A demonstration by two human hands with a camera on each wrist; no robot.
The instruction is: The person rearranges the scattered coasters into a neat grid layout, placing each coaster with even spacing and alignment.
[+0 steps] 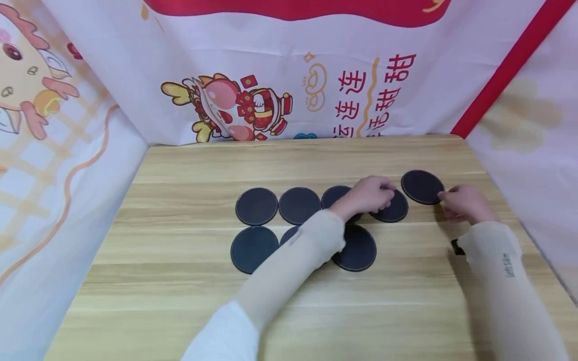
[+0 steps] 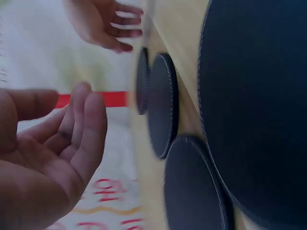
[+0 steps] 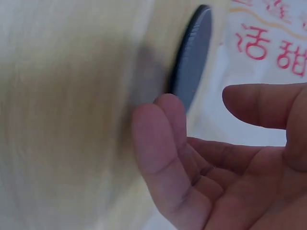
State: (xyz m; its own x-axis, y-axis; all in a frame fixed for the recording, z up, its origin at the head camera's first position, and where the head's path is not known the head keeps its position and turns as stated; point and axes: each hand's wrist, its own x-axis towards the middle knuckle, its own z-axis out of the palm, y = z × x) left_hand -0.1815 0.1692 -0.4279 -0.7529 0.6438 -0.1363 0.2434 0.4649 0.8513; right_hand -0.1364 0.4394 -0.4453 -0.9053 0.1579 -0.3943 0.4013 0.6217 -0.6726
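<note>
Round black coasters with stitched rims lie on the wooden table in two rows. My left hand (image 1: 367,194) is over the right part of the far row, above a coaster (image 1: 392,208); its fingers bend loosely with nothing between them. Another coaster (image 1: 423,187) sits apart at the far right. Beside that one's right edge is my right hand (image 1: 466,202). In the right wrist view its thumb and fingers (image 3: 156,139) are spread apart, fingertips close to the coaster's (image 3: 194,57) edge; whether they touch it I cannot tell. My left forearm partly covers a near-row coaster (image 1: 289,234).
More coasters (image 1: 256,206) fill the left of both rows. The wooden table (image 1: 149,301) meets a printed white cloth (image 1: 289,45) at the back, with cloth on both sides too. A small black object (image 1: 457,247) shows at the right sleeve cuff.
</note>
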